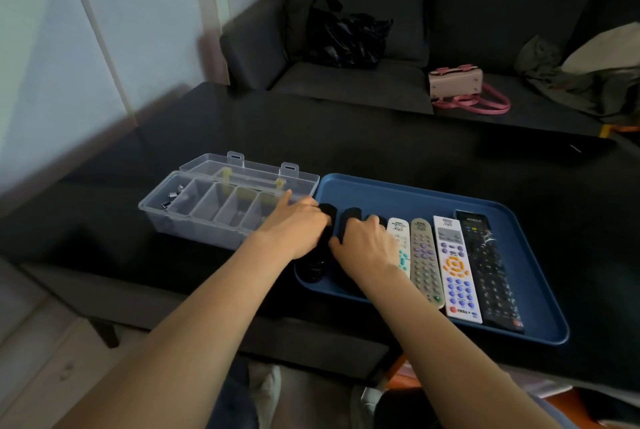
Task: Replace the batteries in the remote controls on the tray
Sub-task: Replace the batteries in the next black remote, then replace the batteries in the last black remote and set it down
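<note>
A blue tray (pixel 415 193) on the black table holds several remote controls side by side. At its left end lie black remotes (pixel 313 271), mostly hidden under my hands. My left hand (pixel 294 231) lies over the leftmost black remote, its fingers curled onto it. Beside it, my right hand (pixel 363 245) covers the black remote (pixel 350 213) to its right. Right of my hands lie a small white remote (pixel 398 231), a grey remote (pixel 424 262), a white remote with orange buttons (pixel 455 265) and a long black remote (pixel 488 272). Whether either hand grips its remote I cannot tell.
A clear plastic compartment box (pixel 194 217) stands open left of the tray, with a few batteries (pixel 171 198) in its left compartment. Behind the table is a dark sofa with a black bag (pixel 346 37), a pink handbag (pixel 457 83) and clothes (pixel 588 71).
</note>
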